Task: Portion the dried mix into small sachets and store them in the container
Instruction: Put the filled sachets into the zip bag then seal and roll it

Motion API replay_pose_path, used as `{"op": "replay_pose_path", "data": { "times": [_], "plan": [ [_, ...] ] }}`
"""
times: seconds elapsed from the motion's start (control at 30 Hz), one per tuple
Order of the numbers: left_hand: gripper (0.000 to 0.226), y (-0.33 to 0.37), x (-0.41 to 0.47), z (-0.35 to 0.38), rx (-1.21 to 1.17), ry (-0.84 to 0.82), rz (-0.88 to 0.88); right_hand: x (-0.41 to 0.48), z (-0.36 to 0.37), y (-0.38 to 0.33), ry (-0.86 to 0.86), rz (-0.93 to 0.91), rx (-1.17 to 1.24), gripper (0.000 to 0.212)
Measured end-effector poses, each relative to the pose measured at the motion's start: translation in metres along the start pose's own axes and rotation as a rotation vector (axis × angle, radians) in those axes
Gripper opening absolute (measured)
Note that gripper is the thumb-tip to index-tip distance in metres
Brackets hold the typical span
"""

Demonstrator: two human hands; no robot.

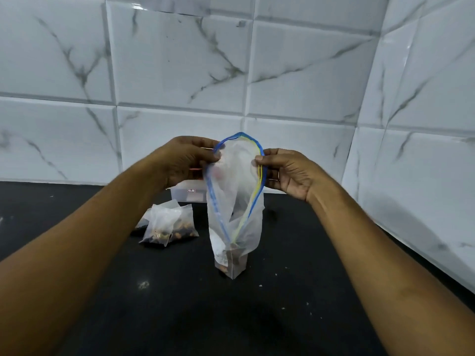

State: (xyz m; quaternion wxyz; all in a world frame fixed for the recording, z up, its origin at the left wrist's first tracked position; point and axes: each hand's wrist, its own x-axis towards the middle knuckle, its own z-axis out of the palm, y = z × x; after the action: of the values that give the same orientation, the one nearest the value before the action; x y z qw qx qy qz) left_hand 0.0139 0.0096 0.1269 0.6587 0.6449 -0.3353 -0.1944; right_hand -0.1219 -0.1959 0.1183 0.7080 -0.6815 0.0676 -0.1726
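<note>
The left hand (187, 160), right hand (285, 170) — fingers (259, 158) pinching zip bag (235, 201) open; perhaps mix (226, 260) inside.

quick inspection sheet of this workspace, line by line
surface: black countertop
job's things: zip bag held open, a little mix at its bottom; filled sachets lying left of it; container behind, partly hidden
clutter: crumbs scattered on the countertop
hands: left hand pinches the bag's left rim, right hand its right rim
cables: nothing seen
surroundings: white marbled tile wall behind and at right
</note>
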Motion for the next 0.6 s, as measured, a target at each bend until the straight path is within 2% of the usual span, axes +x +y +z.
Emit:
{"op": "replay_pose_path", "data": {
  "times": [0.1, 0.2, 0.27, 0.33, 0.4, 0.5, 0.6],
  "plan": [
    [0.031, -0.009, 0.008, -0.006, 0.381, 0.321, 0.184, 0.001, -0.003, 0.003, 0.057, -0.052, -0.107, 0.027],
    [0.019, -0.013, 0.008, -0.007, 0.728, 0.576, 0.310, 0.003, -0.005, 0.012, 0.345, -0.312, -0.573, 0.025],
    [0.010, -0.015, 0.006, -0.004, 0.796, 0.612, 0.300, 0.005, -0.005, 0.018, 0.472, -0.417, -0.804, 0.022],
    [0.026, -0.017, 0.008, 0.000, 0.767, 0.564, 0.239, 0.005, -0.002, 0.020, 0.506, -0.374, -0.800, 0.007],
    [0.038, -0.015, 0.007, 0.003, 0.548, 0.454, 0.130, 0.003, 0.003, 0.021, 0.455, -0.248, -0.692, 0.021],
    [0.026, -0.009, 0.002, 0.006, 0.086, 0.225, -0.049, -0.001, 0.009, 0.017, 0.314, -0.118, -0.477, 0.034],
    [0.010, -0.010, 0.002, 0.009, -0.062, 0.062, -0.060, -0.001, 0.009, 0.012, 0.174, 0.002, -0.238, 0.027]
  ]
}}
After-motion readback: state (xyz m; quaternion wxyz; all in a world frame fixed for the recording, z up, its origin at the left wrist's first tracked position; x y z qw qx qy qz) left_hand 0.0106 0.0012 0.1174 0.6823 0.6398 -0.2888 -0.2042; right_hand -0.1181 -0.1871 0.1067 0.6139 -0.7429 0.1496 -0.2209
